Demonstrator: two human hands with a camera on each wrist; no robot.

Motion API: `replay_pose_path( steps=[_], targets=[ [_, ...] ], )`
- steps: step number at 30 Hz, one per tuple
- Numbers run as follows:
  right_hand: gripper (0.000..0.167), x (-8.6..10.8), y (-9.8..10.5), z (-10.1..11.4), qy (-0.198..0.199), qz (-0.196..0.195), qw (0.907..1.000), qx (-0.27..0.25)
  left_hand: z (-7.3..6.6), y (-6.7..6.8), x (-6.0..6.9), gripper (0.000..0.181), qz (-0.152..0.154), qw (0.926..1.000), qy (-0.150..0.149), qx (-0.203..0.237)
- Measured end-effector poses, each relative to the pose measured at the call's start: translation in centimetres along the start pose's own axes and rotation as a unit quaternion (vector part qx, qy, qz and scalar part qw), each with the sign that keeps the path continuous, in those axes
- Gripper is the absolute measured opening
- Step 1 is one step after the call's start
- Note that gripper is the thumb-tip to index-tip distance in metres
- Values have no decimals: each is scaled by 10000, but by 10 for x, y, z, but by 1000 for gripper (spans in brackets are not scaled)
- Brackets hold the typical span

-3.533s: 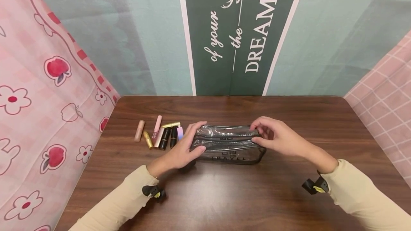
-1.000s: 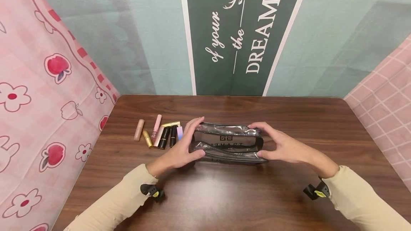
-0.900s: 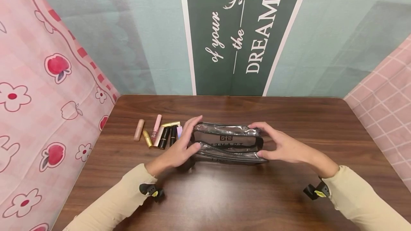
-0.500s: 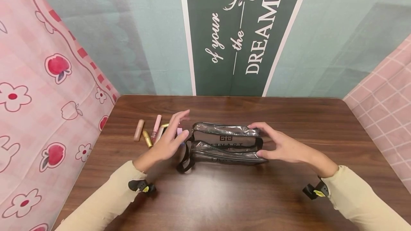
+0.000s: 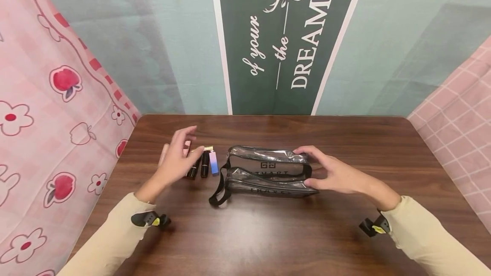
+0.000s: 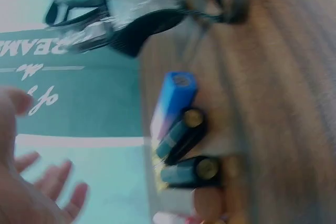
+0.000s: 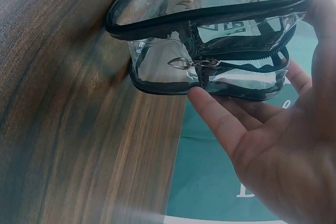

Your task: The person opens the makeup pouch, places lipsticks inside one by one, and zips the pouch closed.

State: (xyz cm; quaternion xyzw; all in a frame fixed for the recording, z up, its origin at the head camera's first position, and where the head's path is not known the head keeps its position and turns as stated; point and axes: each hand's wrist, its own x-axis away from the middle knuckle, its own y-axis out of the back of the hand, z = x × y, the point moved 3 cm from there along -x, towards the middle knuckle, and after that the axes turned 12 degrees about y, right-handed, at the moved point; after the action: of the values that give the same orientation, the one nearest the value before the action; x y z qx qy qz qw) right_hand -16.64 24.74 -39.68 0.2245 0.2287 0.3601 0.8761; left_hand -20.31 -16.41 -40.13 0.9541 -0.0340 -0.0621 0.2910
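Note:
A clear toiletry bag (image 5: 264, 187) with black trim and TRAVEL lettering stands mid-table, its top spread apart. My right hand (image 5: 337, 174) holds its right end, thumb on the near rim and fingers on the far rim. In the right wrist view the metal zipper pull (image 7: 181, 63) hangs by the thumb. My left hand (image 5: 177, 159) hovers over a group of lipstick-like tubes, fingers loosely spread, holding nothing. Beside it lie a lilac-to-blue tube (image 5: 213, 163), a black tube (image 5: 205, 164) and a gold tube (image 5: 208, 148). The hand hides several others; a pale pink tube (image 5: 163, 153) partly shows.
A black strap loop (image 5: 218, 199) sticks out from the bag's left end onto the wooden table (image 5: 253, 242). Behind the table hangs a green printed cloth (image 5: 274, 46). Pink curtains (image 5: 65, 80) stand at both sides.
My left hand has let go of the bag's left end and moved left over the tubes. Earlier the bag's top was spread wider; my right hand has stayed on its right end.

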Motion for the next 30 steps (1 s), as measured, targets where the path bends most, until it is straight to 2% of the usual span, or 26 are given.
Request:
replay_pose_path(
  steps=[3,5,9,12,19,22,25,30],
  targets=[
    [73,-1,0,0,-38,5,10000,-25,6,15,-2,54,-516,9972,452,-285],
    [73,0,0,-1,-66,4,10000,-48,11,22,-4,53,-671,9946,668,-425],
    [72,0,-1,-1,-87,-8,9999,-70,20,34,-3,57,-682,9886,1084,-796],
    [72,0,-1,0,-80,-19,9999,-64,32,41,-4,63,-657,9829,1369,-1044],
    [72,-1,-2,-1,-126,3,9998,-131,67,53,-3,61,-992,9702,1653,-1467],
    [72,-2,-2,-1,-108,10,9999,-131,77,56,-1,63,-915,9661,1891,-1503],
    [72,-1,-2,-1,-107,7,9999,-107,84,58,1,69,-703,9629,2086,-1564],
    [72,0,-1,-1,-144,-1,9999,-84,94,57,0,71,-208,9626,2120,-1672]
  ],
)
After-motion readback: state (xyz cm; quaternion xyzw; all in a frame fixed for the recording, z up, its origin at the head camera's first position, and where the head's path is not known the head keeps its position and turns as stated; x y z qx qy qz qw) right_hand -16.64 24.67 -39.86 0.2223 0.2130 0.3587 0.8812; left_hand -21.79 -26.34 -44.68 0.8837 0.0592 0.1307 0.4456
